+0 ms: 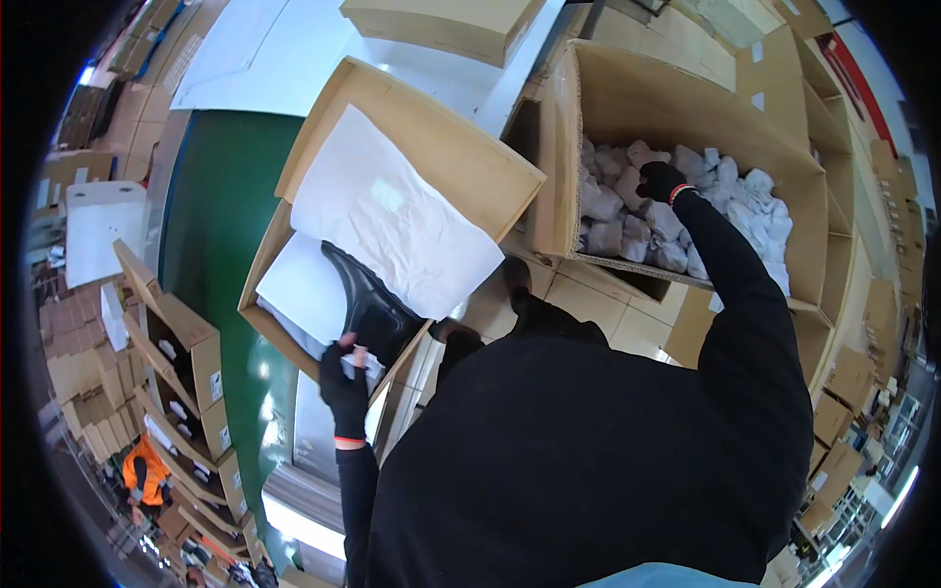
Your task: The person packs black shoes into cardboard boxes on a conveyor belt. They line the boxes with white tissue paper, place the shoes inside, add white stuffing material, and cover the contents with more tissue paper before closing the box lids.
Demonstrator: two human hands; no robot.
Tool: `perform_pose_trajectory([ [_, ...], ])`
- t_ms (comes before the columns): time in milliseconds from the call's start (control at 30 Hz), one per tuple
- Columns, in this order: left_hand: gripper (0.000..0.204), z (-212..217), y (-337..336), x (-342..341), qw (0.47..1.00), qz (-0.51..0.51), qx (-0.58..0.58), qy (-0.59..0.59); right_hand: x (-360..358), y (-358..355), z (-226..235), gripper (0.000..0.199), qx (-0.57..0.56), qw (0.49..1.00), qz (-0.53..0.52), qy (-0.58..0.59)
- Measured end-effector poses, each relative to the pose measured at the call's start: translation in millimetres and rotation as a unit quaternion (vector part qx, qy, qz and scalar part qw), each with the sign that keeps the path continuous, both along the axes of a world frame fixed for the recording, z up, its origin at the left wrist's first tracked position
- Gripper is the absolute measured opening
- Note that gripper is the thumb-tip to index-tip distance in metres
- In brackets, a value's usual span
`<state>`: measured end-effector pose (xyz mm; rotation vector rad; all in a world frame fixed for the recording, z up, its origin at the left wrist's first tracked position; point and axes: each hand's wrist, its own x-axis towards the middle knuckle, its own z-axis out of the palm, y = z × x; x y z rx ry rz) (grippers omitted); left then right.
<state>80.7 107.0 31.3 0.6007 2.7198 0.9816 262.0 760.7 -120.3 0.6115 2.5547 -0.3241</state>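
An open cardboard shoebox (431,137) lies tilted on the bench, its lid folded back. Inside is a black boot (377,314) with white tissue paper (392,211) spread over the lid side and a white sheet (306,284) beside the shaft. My left hand (345,387), in a black fingerless glove, is at the box's near edge, fingers apart next to the boot and some white paper. My right hand (663,182), gloved in black, reaches into a large carton (676,93) among white paper wads (667,218). Its fingers are curled; what they hold is hidden.
Several open shoeboxes (186,372) stand in a row on the left along the green conveyor belt (230,196). Another closed box (441,24) sits on the white tabletop (265,59) ahead. Stacked cartons (833,412) line the right. A person in orange (147,472) is far left.
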Motion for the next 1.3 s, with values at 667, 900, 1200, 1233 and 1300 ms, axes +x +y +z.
perform_pose_trajectory([
  [667,0.063,82,43,20,0.995,0.022,0.011,0.1,-53,-49,245,0.051,-0.366,0.853,-0.224,0.295],
  [900,0.045,147,151,-6,0.842,-0.309,0.239,0.373,-98,-241,302,0.04,-0.573,0.765,-0.014,0.295],
  [1200,0.044,117,32,-24,0.846,-0.052,0.467,-0.252,-133,-410,264,0.088,-0.51,0.783,0.12,0.336],
  [1233,0.049,110,23,-21,0.823,-0.019,0.472,-0.315,-131,-421,238,0.079,-0.487,0.798,0.098,0.341],
  [1300,0.057,96,3,-24,0.789,-0.016,0.474,-0.39,-139,-441,240,0.063,-0.483,0.809,0.122,0.312],
])
